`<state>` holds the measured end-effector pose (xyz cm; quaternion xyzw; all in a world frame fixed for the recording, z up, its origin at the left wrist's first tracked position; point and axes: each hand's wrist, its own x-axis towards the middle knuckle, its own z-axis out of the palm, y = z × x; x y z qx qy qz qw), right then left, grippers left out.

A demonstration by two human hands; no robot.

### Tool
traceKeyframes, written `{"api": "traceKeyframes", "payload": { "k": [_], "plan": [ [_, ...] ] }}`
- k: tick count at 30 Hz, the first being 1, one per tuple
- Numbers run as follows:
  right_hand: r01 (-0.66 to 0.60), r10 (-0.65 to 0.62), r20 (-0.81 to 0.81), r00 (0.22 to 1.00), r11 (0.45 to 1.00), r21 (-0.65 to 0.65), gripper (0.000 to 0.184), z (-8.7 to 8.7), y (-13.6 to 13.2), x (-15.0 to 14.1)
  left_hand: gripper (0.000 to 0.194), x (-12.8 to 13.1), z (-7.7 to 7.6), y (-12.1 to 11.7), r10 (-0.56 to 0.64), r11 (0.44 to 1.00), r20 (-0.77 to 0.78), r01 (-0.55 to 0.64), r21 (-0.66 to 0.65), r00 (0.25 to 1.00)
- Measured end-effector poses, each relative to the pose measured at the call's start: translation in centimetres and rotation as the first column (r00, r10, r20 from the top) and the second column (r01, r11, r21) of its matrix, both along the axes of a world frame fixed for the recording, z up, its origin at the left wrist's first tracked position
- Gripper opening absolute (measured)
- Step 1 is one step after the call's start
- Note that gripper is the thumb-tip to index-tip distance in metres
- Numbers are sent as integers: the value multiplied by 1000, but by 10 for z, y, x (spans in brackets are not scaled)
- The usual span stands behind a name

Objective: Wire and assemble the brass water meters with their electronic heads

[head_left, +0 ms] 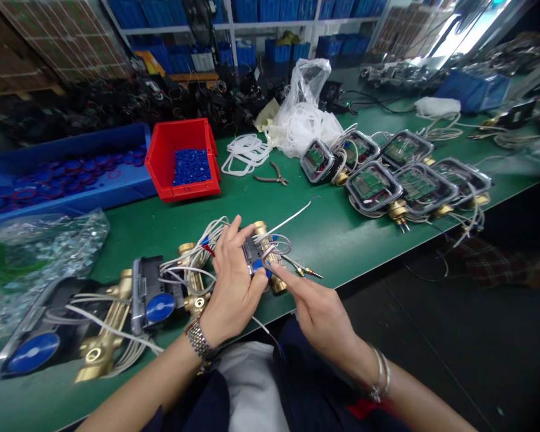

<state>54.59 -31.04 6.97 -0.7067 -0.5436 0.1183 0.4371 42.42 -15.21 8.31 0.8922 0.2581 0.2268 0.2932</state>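
Note:
My left hand is wrapped over a dark meter housing with a blue round disc, its thumb by the disc. A brass pipe fitting lies along the housing's right side, partly covered. My right hand comes in from the right, index finger at the disc's edge and the other fingers curled; what it grips, if anything, is hidden. Grey cables loop around both hands. To the left, another meter housing with a blue disc rests beside brass fittings.
A red bin of small blue parts and a blue tray of discs stand behind. Pliers lie near white gaskets. Several clear-lidded meters fill the right side. The bench's front edge runs close to my body.

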Motion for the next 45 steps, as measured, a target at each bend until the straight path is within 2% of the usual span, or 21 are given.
{"api": "traceKeyframes", "payload": {
  "k": [2,5,9,13,17,22,26,27,30,32,35,36,39,40,41,44,45],
  "plan": [
    [2,-1,8,1000,999,-32,64,3,-2,1,68,0,0,0,12,1000,3,-12,-2,1000],
    [99,-102,54,993,994,52,65,6,-4,3,68,0,0,0,14,1000,3,-14,-1,1000],
    [41,-28,143,989,995,-95,64,7,-3,4,68,0,0,-1,17,1000,12,-17,-5,1000],
    [120,-123,81,989,992,41,65,8,-1,5,67,0,1,-2,26,1000,0,-26,-14,1000],
    [35,-26,115,993,996,-79,63,9,0,3,67,1,2,-2,25,1000,9,-25,-17,1000],
    [170,-171,1,985,979,115,64,5,2,-2,68,0,2,-1,20,1000,5,-20,-22,1000],
    [42,-42,-9,999,999,3,60,0,5,-3,71,-2,2,2,-26,999,21,26,-23,999],
    [59,-59,-22,998,998,15,59,0,5,-3,74,-3,3,2,-37,999,14,37,-30,999],
    [210,-206,-42,978,961,178,64,-3,3,-2,87,-3,5,3,-45,998,-14,45,-41,999],
    [165,-165,-13,986,973,158,67,-4,3,-3,91,-2,5,3,-34,999,-18,33,-27,999],
    [-17,17,-31,999,1000,-7,60,-2,4,-4,93,-2,6,3,-25,1000,-24,25,-4,999],
    [-13,13,-62,998,1000,-1,57,-1,5,-3,93,-2,6,3,-24,1000,-29,24,0,999],
    [197,-171,-152,973,963,182,55,-2,9,-1,94,-2,6,3,-25,1000,-42,25,3,999],
    [221,-190,-157,969,952,210,56,-4,10,0,94,-2,7,3,-21,1000,-43,22,6,999],
    [197,-170,-145,975,959,204,56,-8,11,0,93,-2,7,3,-16,1000,-43,16,9,999],
    [-5,11,-87,996,998,67,53,-15,13,2,90,-1,7,2,1,1000,-44,0,19,999],
    [-20,24,-81,996,998,52,52,-16,13,2,90,-1,7,2,3,1000,-45,-2,22,999]
  ]
}}
